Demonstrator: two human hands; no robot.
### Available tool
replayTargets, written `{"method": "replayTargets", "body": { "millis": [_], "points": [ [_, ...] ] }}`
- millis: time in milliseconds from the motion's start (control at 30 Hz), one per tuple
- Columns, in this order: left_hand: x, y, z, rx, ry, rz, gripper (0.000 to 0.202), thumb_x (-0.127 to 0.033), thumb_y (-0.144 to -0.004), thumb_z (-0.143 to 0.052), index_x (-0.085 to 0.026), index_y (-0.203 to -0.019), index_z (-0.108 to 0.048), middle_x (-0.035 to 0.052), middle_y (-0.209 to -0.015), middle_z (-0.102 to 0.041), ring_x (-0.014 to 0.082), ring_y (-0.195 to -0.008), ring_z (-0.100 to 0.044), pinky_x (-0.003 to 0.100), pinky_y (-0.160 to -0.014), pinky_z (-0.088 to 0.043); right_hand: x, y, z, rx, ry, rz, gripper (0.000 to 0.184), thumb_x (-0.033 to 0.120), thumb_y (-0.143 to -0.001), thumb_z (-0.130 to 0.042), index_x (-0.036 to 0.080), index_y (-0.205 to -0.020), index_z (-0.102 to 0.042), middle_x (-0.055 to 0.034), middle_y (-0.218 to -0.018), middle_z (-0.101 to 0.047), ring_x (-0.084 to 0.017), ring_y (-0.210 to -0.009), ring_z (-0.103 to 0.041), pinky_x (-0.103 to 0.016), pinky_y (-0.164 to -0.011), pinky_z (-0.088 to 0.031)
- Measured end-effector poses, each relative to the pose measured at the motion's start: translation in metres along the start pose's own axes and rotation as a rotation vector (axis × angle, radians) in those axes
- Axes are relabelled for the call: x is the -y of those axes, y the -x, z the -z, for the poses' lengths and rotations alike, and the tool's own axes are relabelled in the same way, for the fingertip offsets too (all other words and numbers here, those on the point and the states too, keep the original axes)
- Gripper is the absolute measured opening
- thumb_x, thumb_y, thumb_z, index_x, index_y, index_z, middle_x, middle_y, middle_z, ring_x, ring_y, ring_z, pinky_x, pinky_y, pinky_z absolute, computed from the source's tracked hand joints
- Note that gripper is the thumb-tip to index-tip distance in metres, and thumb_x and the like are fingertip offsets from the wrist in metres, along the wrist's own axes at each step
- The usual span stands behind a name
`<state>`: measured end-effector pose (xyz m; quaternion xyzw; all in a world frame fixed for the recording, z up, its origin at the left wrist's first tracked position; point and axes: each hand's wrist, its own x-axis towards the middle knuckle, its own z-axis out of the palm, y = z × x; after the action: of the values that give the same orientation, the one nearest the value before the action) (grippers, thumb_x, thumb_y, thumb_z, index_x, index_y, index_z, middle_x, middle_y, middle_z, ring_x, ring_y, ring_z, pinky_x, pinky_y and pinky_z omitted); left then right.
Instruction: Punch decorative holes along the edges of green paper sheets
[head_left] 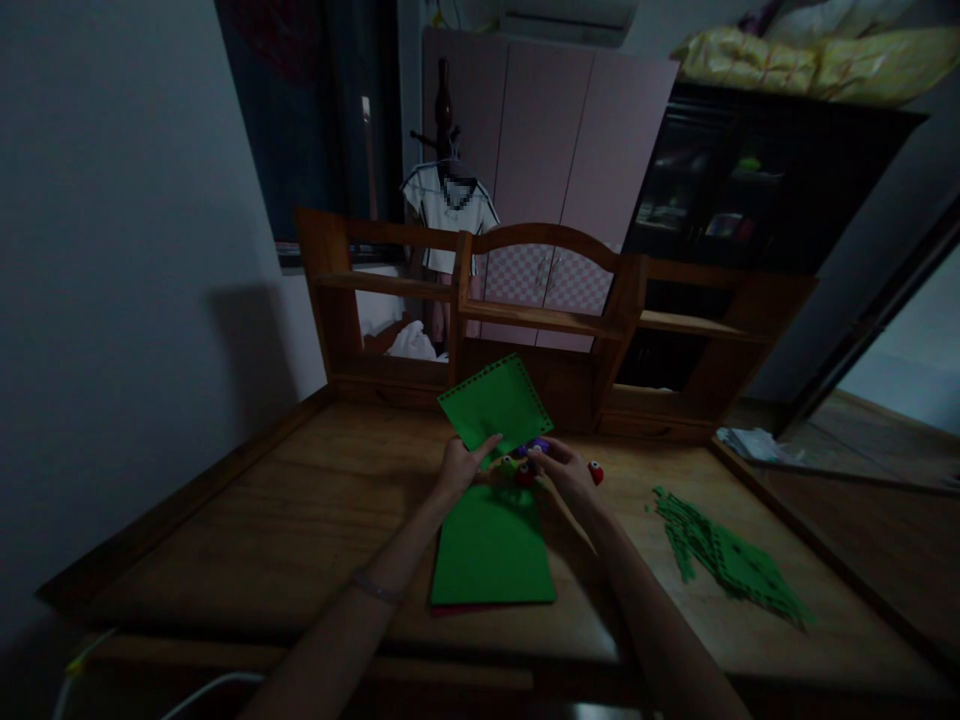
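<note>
My left hand (pixel 459 468) is closed on the lower edge of a green sheet (pixel 496 402), thumb on top. The raised, tilted sheet has small dark holes along its edges. To its right, my right hand (pixel 564 468) pinches at a small purple figure (pixel 534 445), partly hidden by the fingers. Just below the sheet are a small green figure (pixel 508 464) with eye-like spots and a small red figure (pixel 524 474). Another red figure (pixel 596 472) stands right of my right hand. Under both hands, a stack of green sheets (pixel 492 550) lies on the table, a reddish edge showing beneath.
On the right of the wooden table (pixel 300 520) lies a heap of punched green sheets and torn strips (pixel 724 555). A wooden shelf unit (pixel 540 318) stands along the back edge. White cables (pixel 214 685) run by the front left edge.
</note>
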<state>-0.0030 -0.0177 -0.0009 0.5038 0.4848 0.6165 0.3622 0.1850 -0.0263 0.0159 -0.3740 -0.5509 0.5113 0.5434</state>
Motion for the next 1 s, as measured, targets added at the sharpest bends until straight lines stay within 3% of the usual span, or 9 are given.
{"method": "replayTargets", "body": {
  "millis": [267,400,1000],
  "points": [
    [0.005,-0.003,0.001,-0.003,-0.004,-0.042,0.041,-0.047,-0.061,-0.066,-0.011,-0.08,-0.067,0.0074,-0.075,-0.067,0.0134,-0.057,-0.058,0.021,-0.051,-0.043,0.005,0.003,-0.003,0.039,0.042,0.003,0.045,0.035,-0.056,-0.074,0.018,-0.096,-0.063,-0.0064,-0.095,-0.066,-0.021,-0.087,-0.06,-0.033,-0.079,-0.046],
    [0.004,-0.002,0.001,-0.008,-0.036,0.001,0.044,-0.05,-0.06,-0.066,-0.01,-0.078,-0.067,0.0072,-0.07,-0.066,0.0112,-0.047,-0.054,0.02,-0.044,-0.039,0.006,0.006,-0.004,0.067,0.053,0.015,0.044,0.034,-0.058,-0.073,0.019,-0.098,-0.062,-0.0063,-0.096,-0.065,-0.022,-0.089,-0.06,-0.034,-0.081,-0.045],
    [-0.006,0.002,0.001,-0.005,-0.02,0.029,0.039,-0.047,-0.058,-0.068,-0.01,-0.071,-0.065,0.0039,-0.057,-0.062,0.0098,-0.045,-0.052,0.018,-0.043,-0.039,0.012,0.009,-0.007,0.06,0.06,0.006,0.039,0.038,-0.061,-0.071,0.019,-0.094,-0.063,-0.0061,-0.096,-0.066,-0.022,-0.087,-0.06,-0.032,-0.076,-0.045]
  ]
}}
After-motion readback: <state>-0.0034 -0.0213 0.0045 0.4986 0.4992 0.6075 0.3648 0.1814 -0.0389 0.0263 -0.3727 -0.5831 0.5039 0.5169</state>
